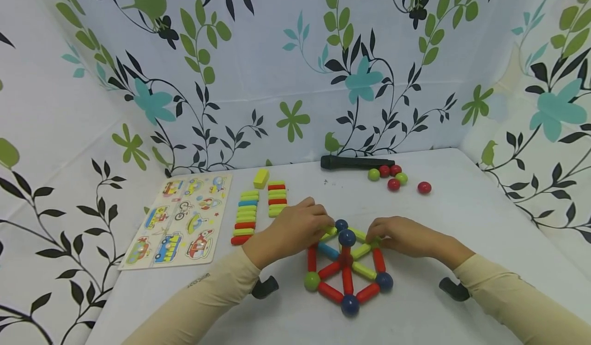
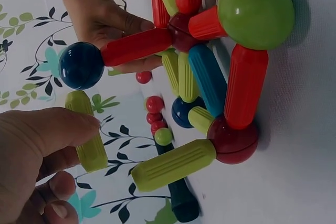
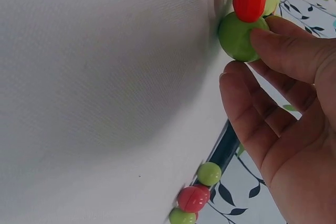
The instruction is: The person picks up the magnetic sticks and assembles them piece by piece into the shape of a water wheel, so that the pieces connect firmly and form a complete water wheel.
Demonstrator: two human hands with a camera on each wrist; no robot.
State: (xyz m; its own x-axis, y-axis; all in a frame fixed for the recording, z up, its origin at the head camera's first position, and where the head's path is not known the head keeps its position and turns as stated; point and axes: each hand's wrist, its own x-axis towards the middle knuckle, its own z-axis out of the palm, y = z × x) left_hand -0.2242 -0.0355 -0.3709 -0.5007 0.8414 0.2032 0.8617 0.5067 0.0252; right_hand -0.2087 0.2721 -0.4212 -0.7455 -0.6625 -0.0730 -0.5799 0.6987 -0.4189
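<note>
While the white counter (image 1: 461, 217) carries a vehicle puzzle board (image 1: 180, 221) at the left, the rod-and-ball frame (image 1: 347, 265) stands at its near middle between both hands. Left hand (image 1: 295, 229) has its grip pinched on a loose yellow-green rod (image 2: 86, 129) just beside the frame's blue ball (image 2: 81, 65). Right hand (image 1: 401, 236) grips a green ball (image 3: 241, 36) at a red rod's end. Loose balls (image 1: 392, 177) lie well behind.
</note>
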